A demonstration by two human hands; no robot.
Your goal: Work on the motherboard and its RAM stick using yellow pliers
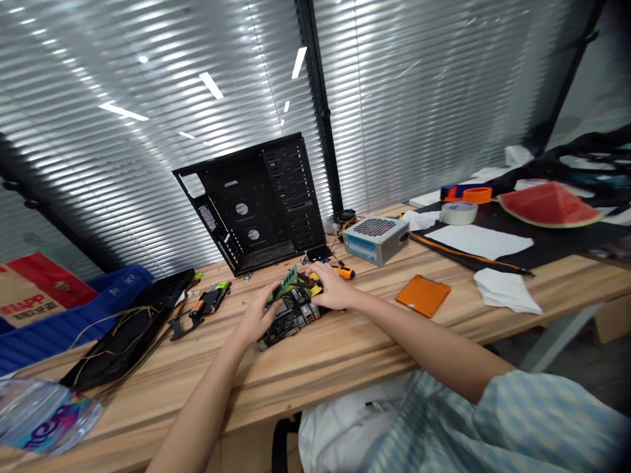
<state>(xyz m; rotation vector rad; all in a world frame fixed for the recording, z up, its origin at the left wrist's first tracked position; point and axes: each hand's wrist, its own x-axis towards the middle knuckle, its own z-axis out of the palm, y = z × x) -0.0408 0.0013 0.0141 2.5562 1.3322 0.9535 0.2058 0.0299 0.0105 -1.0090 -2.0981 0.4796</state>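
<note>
From the head camera, I watched a person's left hand (256,315) pinch one end of a green memory module (286,284) between narrowed fingers, above a computer motherboard (288,323) lying near the front edge of a wooden desk (345,368). The right hand (332,287) curved over a yellow-and-black part (315,286) at the board's far side, its fingers close together; I could not tell whether they gripped it. I judged the module light, stiff and fragile, best held by its short ends, and the board rigid but easily damaged, best taken by its edges. The hands hid much of the board, so I could not make out its slots or whether the module touched it, and the yellow part was too obscured to identify. An orange-handled screwdriver (346,272) lay just beyond the right hand, near a silver power supply (375,242), while a black computer case (246,210) stood tilted at the desk's far edge.
</note>
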